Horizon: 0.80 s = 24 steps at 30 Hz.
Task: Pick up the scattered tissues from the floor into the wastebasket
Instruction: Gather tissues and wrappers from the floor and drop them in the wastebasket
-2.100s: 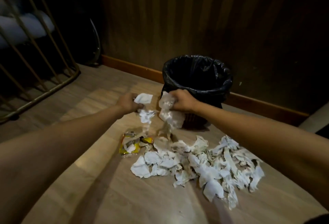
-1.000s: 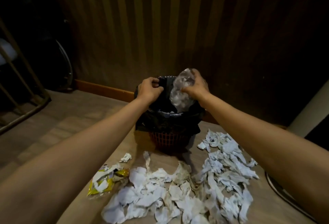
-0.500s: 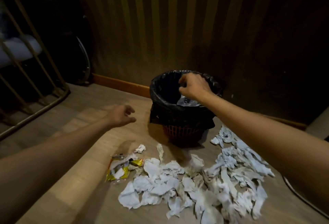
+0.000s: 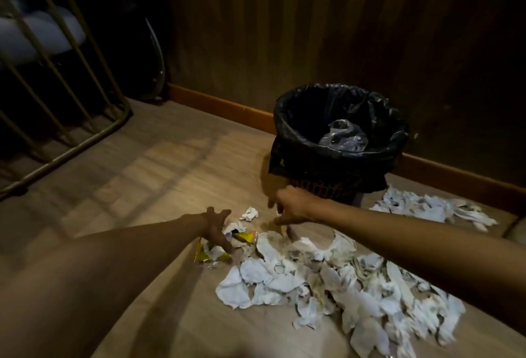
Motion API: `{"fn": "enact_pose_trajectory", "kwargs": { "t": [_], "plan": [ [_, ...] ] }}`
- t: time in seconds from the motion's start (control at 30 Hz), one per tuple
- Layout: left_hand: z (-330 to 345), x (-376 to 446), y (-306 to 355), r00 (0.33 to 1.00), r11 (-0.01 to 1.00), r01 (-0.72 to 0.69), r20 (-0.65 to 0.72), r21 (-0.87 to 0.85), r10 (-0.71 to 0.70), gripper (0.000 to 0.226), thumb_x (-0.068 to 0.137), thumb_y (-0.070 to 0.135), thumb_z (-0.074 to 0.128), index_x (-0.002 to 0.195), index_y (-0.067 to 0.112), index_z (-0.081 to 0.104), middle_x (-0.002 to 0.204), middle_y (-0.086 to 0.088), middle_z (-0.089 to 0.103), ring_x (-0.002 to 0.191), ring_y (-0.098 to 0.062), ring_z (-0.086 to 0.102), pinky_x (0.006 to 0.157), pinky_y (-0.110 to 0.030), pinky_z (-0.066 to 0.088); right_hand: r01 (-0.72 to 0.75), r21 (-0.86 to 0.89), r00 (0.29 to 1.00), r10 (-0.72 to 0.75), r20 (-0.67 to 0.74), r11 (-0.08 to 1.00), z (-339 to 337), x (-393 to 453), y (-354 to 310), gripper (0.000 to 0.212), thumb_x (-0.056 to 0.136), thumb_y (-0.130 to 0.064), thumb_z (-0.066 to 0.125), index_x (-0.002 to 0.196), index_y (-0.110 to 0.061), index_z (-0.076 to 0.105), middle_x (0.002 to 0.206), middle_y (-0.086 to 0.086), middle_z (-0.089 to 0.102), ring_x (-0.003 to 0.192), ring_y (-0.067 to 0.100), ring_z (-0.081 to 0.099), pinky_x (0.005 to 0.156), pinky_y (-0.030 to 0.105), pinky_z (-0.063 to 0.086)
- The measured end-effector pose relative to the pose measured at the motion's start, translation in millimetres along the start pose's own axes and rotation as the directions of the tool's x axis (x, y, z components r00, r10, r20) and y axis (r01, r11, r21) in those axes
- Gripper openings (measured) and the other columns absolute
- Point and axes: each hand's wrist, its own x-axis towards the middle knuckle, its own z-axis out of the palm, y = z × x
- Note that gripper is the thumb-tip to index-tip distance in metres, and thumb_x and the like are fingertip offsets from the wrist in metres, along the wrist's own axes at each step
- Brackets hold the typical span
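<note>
White crumpled paper tissues (image 4: 327, 278) lie heaped on the wooden floor (image 4: 128, 175) before the black-lined wastebasket (image 4: 340, 141). I judge them light, soft, easily bunched from above. My left hand (image 4: 216, 228) and right hand (image 4: 290, 205) reach down spread, empty.

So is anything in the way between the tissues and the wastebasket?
Nothing visible. The wastebasket stands open just beyond the tissues, with bare floor between. Both the left hand and the right hand reach down over the pile's near edge, unobstructed.
</note>
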Motion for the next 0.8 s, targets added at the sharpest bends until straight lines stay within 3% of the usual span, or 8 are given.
{"fn": "enact_pose_trajectory", "kwargs": {
  "t": [0.13, 0.2, 0.3, 0.4, 0.5, 0.57, 0.67, 0.8],
  "plan": [
    [29, 11, -5, 0.996, 0.981, -0.090, 0.012, 0.169, 0.090, 0.155, 0.038, 0.086, 0.074, 0.140, 0.048, -0.036, 0.162, -0.021, -0.017, 0.150, -0.046, -0.002, 0.118, -0.059, 0.024, 0.042, -0.107, 0.960, -0.010, 0.281, 0.993, 49, 10, 14, 0.094, 0.074, -0.059, 0.077, 0.151, -0.031, 0.031, 0.141, 0.009, 0.050, 0.123, 0.032, 0.055, 0.093, 0.038, 0.049],
    [41, 16, -5, 0.989, 0.976, -0.151, 0.018, 0.155, 0.150, 0.151, 0.034, 0.089, 0.071, 0.141, 0.053, -0.030, 0.160, -0.016, -0.028, 0.149, -0.049, -0.008, 0.116, -0.066, 0.020, 0.071, -0.157, 0.936, -0.011, 0.352, 0.985, 73, 12, 15, 0.108, 0.064, -0.077, 0.072, 0.151, -0.040, 0.020, 0.147, 0.012, 0.039, 0.123, 0.037, 0.053, 0.093, 0.040, 0.048],
    [54, 21, 3, 0.987, 0.982, -0.162, 0.025, 0.092, 0.161, 0.134, 0.051, 0.090, 0.063, 0.146, 0.052, -0.022, 0.158, -0.015, -0.033, 0.148, -0.049, -0.014, 0.117, -0.067, 0.015, 0.158, -0.211, 0.934, -0.077, 0.350, 0.965, 108, 14, 11, 0.107, 0.066, -0.083, 0.064, 0.150, -0.037, 0.018, 0.145, 0.020, 0.035, 0.121, 0.041, 0.050, 0.088, 0.042, 0.048],
    [59, 23, 11, 0.969, 0.956, -0.235, -0.034, 0.176, 0.245, 0.127, 0.066, 0.082, 0.063, 0.152, 0.039, -0.020, 0.159, -0.021, -0.028, 0.147, -0.048, -0.018, 0.118, -0.061, 0.008, 0.200, -0.196, 0.951, -0.142, 0.275, 0.960, 126, 14, 7, 0.085, 0.080, -0.057, 0.068, 0.146, -0.024, 0.027, 0.137, 0.022, 0.038, 0.113, 0.042, 0.052, 0.082, 0.040, 0.048],
    [66, 30, 16, 0.947, 0.933, -0.283, -0.089, 0.224, 0.309, 0.121, 0.074, 0.072, 0.064, 0.155, 0.029, -0.014, 0.160, -0.026, -0.018, 0.149, -0.048, -0.010, 0.120, -0.056, 0.015, 0.204, -0.103, 0.948, -0.170, 0.271, 0.974, 124, 19, 11, 0.060, 0.086, -0.029, 0.068, 0.138, -0.012, 0.042, 0.124, 0.021, 0.047, 0.099, 0.042, 0.058, 0.074, 0.038, 0.044],
    [71, 38, 17, 0.935, 0.928, -0.299, -0.125, 0.224, 0.332, 0.118, 0.074, 0.068, 0.068, 0.157, 0.026, -0.004, 0.160, -0.028, -0.005, 0.148, -0.049, 0.001, 0.116, -0.055, 0.024, 0.190, -0.032, 0.947, -0.174, 0.270, 0.981, 117, 19, 18, 0.052, 0.086, -0.026, 0.067, 0.133, -0.012, 0.049, 0.120, 0.019, 0.052, 0.100, 0.040, 0.059, 0.081, 0.039, 0.049],
    [72, 46, 14, 0.897, 0.914, -0.362, -0.196, 0.183, 0.395, 0.106, 0.071, 0.056, 0.077, 0.152, 0.019, 0.020, 0.146, -0.023, 0.025, 0.133, -0.045, 0.033, 0.105, -0.046, 0.038, 0.167, 0.050, 0.975, -0.173, 0.138, 0.985, 105, 13, 36, 0.048, 0.084, -0.030, 0.065, 0.128, -0.019, 0.048, 0.114, 0.015, 0.059, 0.103, 0.034, 0.060, 0.084, 0.040, 0.051],
    [70, 50, 13, 0.863, 0.871, -0.462, -0.141, 0.170, 0.485, 0.080, 0.076, 0.028, 0.078, 0.143, 0.016, 0.036, 0.129, -0.015, 0.041, 0.108, -0.040, 0.054, 0.088, -0.038, 0.047, 0.161, 0.117, 0.987, -0.161, -0.013, 0.980, 82, -1, 63, 0.056, 0.084, -0.024, 0.061, 0.137, -0.026, 0.045, 0.115, 0.013, 0.061, 0.102, 0.029, 0.061, 0.084, 0.040, 0.052]
  ]
}}
